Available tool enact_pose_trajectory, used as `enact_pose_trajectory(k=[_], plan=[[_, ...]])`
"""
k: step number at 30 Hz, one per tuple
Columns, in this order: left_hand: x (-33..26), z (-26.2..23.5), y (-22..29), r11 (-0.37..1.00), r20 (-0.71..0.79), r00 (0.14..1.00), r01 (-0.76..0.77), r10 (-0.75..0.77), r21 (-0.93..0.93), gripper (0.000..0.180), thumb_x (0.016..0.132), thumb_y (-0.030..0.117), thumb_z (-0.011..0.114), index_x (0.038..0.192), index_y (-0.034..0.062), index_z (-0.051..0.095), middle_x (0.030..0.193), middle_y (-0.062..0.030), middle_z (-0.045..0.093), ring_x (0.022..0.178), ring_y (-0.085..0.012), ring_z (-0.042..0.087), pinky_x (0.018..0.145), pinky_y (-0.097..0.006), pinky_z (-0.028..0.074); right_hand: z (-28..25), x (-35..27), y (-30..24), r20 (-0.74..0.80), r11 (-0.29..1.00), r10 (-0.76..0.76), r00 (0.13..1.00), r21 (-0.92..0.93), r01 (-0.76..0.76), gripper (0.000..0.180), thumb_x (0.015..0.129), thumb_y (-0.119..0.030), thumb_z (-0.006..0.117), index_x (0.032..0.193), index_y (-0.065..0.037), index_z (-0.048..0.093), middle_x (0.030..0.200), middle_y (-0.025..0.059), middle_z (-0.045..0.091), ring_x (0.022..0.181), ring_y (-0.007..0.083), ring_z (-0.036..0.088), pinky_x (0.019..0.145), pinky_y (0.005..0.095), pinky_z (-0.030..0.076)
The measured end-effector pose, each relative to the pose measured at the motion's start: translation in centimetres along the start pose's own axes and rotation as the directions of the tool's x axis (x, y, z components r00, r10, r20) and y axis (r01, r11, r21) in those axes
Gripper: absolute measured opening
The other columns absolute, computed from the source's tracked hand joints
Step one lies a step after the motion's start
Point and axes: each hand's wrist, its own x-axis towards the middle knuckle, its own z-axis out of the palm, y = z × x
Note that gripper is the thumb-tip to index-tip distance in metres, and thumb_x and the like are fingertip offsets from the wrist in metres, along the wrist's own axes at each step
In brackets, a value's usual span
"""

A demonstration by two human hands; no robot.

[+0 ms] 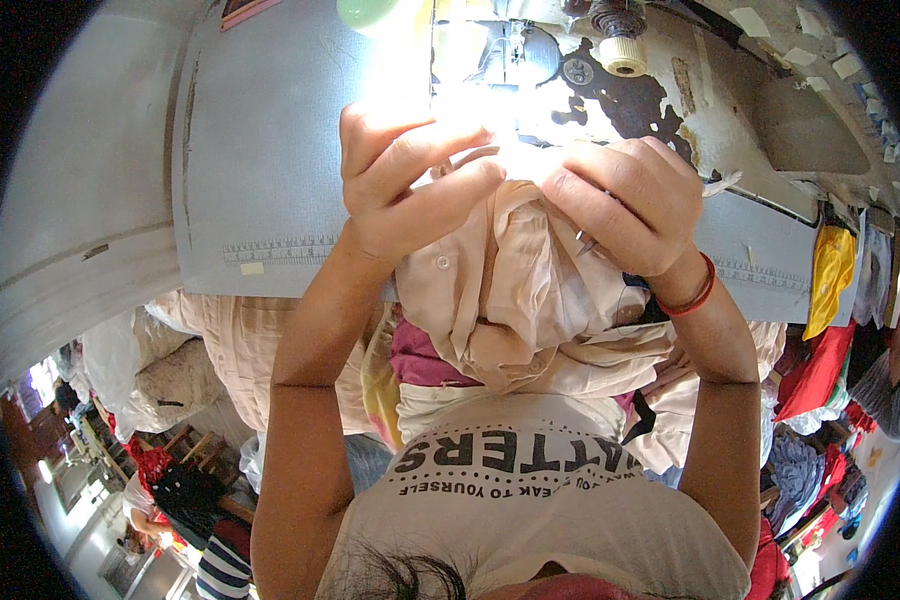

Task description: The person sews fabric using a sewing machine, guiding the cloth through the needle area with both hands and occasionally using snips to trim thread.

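A beige buttoned garment [490, 260] hangs bunched over the near edge of the sewing table and down onto my lap. My left hand [410, 180] pinches its upper edge between thumb and fingers. My right hand [630, 200], with a red band at the wrist, is closed on the same cloth a little to the right. A small pointed metal tool [586, 243] pokes out from under the right palm; most of it is hidden. Just beyond both hands is the sewing machine's needle area [515, 45]. Strong lamp glare washes out the cloth between the fingertips.
The grey sewing table [260, 170] has a ruler strip [280, 250] along its near edge. A machine knob [625, 55] and a green round object [365, 12] stand at the far side. Yellow cloth [828, 280] and red cloth [815, 375] hang at the right. Another person sits at far left.
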Motion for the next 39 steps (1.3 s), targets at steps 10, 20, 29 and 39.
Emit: enact_pose_trajectory(k=[10, 20, 29, 39], plan=[[0.1, -0.6, -0.2, 0.998, 0.100, 0.994, 0.033, -0.038, 0.057, 0.025, 0.059, 0.010, 0.073, 0.079, 0.0214, 0.064, 0.084, 0.0043, 0.061, 0.078, -0.0155, 0.054, 0.065, -0.028, 0.036, -1.3, 0.2, 0.8, 0.255, 0.953, 0.300, 0.919, -0.029, -0.303, 0.030, 0.063, -0.029, 0.067, 0.087, -0.013, 0.058, 0.080, 0.0008, 0.062, 0.061, 0.0185, 0.060, 0.050, 0.0280, 0.046], [0.4, 0.6, 0.0, 0.092, 0.557, 0.466, 0.817, -0.688, -0.570, 0.015, 0.073, -0.006, 0.062, 0.086, -0.0017, 0.055, 0.081, -0.0057, 0.060, 0.075, -0.0111, 0.058, 0.070, -0.022, 0.046, -7.1, -2.8, 8.1, 0.362, 0.725, 0.655, 0.664, -0.549, -0.415, 0.050, 0.074, -0.052, 0.057, 0.093, -0.005, 0.059, 0.081, 0.0125, 0.063, 0.071, 0.0310, 0.061, 0.063, 0.0369, 0.048], [0.8, 0.5, -0.3, -0.014, 0.629, 0.405, 0.834, -0.663, -0.552, 0.014, 0.075, 0.005, 0.063, 0.085, -0.0015, 0.058, 0.081, -0.0060, 0.062, 0.071, -0.0075, 0.057, 0.066, -0.020, 0.045, 0.6, 2.2, -0.2, 0.402, 0.714, 0.551, 0.731, 0.225, -0.662, 0.020, 0.077, -0.019, 0.061, 0.084, 0.000, 0.059, 0.077, 0.0153, 0.061, 0.069, 0.0246, 0.061, 0.063, 0.0322, 0.046], [0.3, 0.6, -0.3, 0.277, 0.303, 0.572, 0.712, -0.762, -0.646, 0.030, 0.073, -0.005, 0.055, 0.101, 0.0001, 0.043, 0.084, -0.0045, 0.052, 0.077, -0.0095, 0.053, 0.071, -0.021, 0.044, 1.6, 0.8, 1.1, 0.631, 0.015, 0.639, 0.439, 0.560, -0.828, 0.012, 0.079, -0.010, 0.058, 0.075, 0.001, 0.056, 0.068, -0.0018, 0.054, 0.064, 0.0029, 0.047, 0.058, 0.0197, 0.039]])
